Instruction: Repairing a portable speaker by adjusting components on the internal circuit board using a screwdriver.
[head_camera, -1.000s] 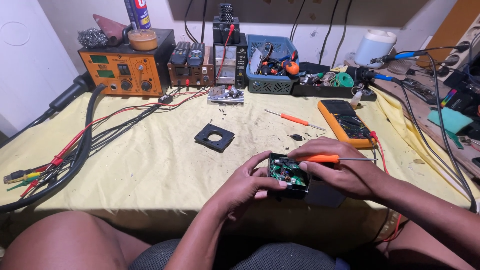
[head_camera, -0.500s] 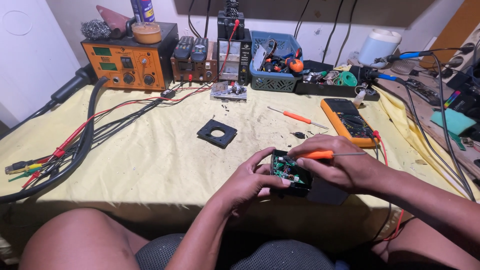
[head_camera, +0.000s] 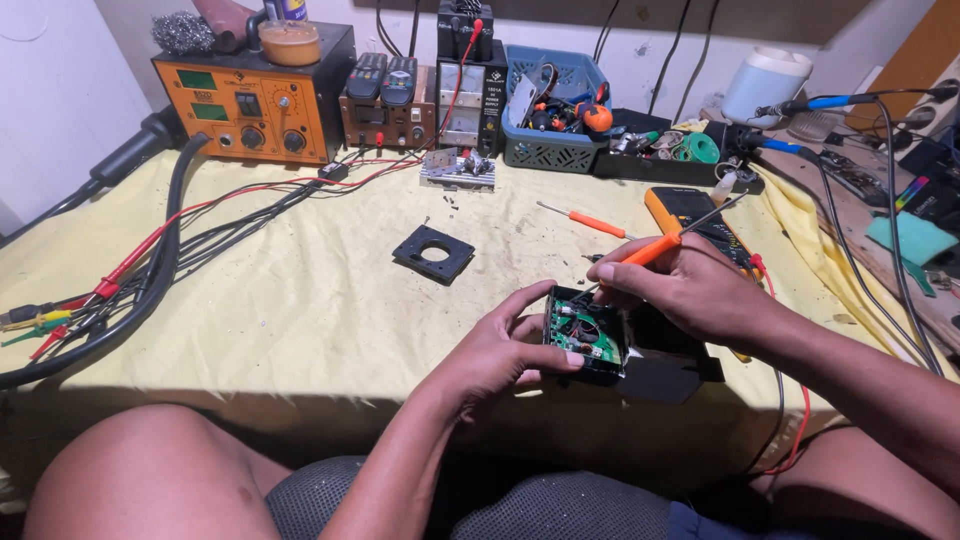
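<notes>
The left hand grips a small black box with a green board inside, and this box sits at the near edge of the yellow cloth, just in front of the flat black square plate with a round hole. The right hand is closed around an orange screwdriver, with its tip down at the box. Another orange screwdriver lies behind the box, near a yellow meter.

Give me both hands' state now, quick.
Left hand: gripping the green circuit board.
Right hand: closed on the orange screwdriver.
</notes>
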